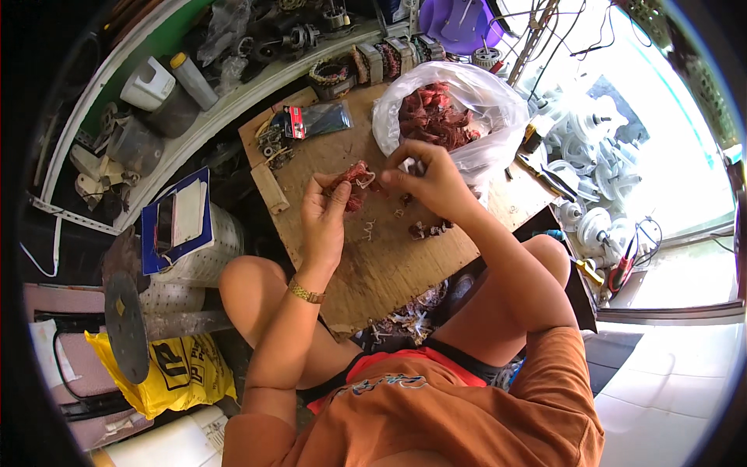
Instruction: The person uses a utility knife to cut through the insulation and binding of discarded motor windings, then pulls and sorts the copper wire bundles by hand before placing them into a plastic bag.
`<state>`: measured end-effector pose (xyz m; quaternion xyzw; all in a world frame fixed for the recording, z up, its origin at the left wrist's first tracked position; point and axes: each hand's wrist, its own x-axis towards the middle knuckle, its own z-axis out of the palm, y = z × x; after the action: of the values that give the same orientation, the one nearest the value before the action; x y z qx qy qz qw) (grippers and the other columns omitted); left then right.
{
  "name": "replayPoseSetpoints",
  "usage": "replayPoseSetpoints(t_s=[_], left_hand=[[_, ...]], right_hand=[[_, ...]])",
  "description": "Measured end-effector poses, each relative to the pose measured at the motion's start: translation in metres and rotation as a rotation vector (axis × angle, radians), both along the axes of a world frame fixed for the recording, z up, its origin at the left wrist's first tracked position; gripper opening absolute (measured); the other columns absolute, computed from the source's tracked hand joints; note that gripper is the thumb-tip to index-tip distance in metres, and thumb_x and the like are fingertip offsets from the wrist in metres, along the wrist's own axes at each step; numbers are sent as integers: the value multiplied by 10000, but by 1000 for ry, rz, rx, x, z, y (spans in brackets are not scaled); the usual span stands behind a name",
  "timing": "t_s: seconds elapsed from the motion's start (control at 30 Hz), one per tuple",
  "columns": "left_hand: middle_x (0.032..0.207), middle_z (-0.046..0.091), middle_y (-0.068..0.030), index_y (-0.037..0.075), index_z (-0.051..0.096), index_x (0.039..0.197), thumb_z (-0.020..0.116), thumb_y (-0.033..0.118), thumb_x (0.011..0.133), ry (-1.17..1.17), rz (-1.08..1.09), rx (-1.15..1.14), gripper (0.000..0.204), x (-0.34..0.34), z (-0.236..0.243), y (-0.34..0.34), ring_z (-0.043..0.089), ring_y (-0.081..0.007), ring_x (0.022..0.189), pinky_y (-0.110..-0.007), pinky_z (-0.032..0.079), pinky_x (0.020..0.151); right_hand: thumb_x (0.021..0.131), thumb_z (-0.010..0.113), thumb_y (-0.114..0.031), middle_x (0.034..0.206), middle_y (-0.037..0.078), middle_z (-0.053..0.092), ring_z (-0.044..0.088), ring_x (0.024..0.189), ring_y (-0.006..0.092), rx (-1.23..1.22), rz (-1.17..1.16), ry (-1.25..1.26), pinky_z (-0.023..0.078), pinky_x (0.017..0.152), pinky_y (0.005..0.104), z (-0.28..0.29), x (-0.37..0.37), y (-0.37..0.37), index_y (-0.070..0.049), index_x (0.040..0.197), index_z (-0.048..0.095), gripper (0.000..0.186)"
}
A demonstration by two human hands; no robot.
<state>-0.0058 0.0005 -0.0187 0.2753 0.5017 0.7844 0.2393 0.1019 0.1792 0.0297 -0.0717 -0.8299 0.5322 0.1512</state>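
Over the plywood board point(393, 288), my left hand point(325, 214) grips a reddish-brown bundle point(356, 180), which looks like old wire winding, with pale cord looped round its top. My right hand point(426, 177) is just to its right, thumb and fingers pinched together by the cord side; what they hold, if anything, is too small to make out. Behind the right hand, a white plastic bag point(500, 101) stands open, filled with similar reddish-brown bundles point(436, 117). A curly pale scrap of cord point(369, 230) and dark reddish scraps point(429, 229) lie on the board.
A flat clear-and-red package point(319, 120) and small metal parts point(274, 146) sit at the board's far left. Motor stators point(373, 62) line the back. White plastic parts point(595, 148) are heaped at right; a blue folder point(177, 218) and yellow bag point(167, 373) are at left.
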Motion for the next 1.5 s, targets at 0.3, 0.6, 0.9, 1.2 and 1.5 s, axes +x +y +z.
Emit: replayPoseSetpoints(t_s=[0.3, 0.6, 0.9, 1.2, 1.5], left_hand=[[1070, 674, -2, 63, 584, 1160, 630, 267, 1020, 120, -186, -36, 252, -9, -8, -3, 609, -72, 922, -238, 480, 747], [1079, 676, 11, 98, 644, 1164, 610, 330, 1026, -292, -194, 17, 271, 11, 1, 4, 586, -73, 928, -269, 455, 841], [964, 668, -2, 57, 669, 1056, 579, 319, 1041, -265, -204, -28, 276, -7, -21, -5, 577, -89, 849, -258, 443, 774], [927, 636, 2, 73, 659, 1032, 558, 289, 1053, -298, -228, -51, 239, 11, -9, -3, 573, -100, 833, -261, 455, 763], [786, 526, 30, 37, 649, 939, 547, 296, 1054, 247, -333, -251, 301, -25, 19, -11, 598, -90, 722, -262, 487, 659]], right_hand=[[972, 696, -283, 764, 26, 635, 517, 576, 69, -422, 130, -283, 419, 530, 237, -2, 5, 12, -24, 996, 663, 262], [934, 741, -209, 722, 11, 632, 440, 466, 53, -870, 204, -174, 327, 424, 215, -14, 5, -8, -31, 1016, 645, 218], [752, 800, -128, 733, 139, 678, 661, 661, 342, 254, -227, 145, 530, 618, 411, -17, 5, -27, -42, 1002, 656, 301], [756, 762, -153, 824, 194, 667, 649, 772, 427, 535, -282, 196, 517, 676, 503, -23, 7, -26, -37, 912, 571, 272], [888, 638, -106, 811, 261, 599, 585, 741, 444, 292, -72, 93, 464, 669, 452, -18, 7, -15, 20, 1004, 529, 203]])
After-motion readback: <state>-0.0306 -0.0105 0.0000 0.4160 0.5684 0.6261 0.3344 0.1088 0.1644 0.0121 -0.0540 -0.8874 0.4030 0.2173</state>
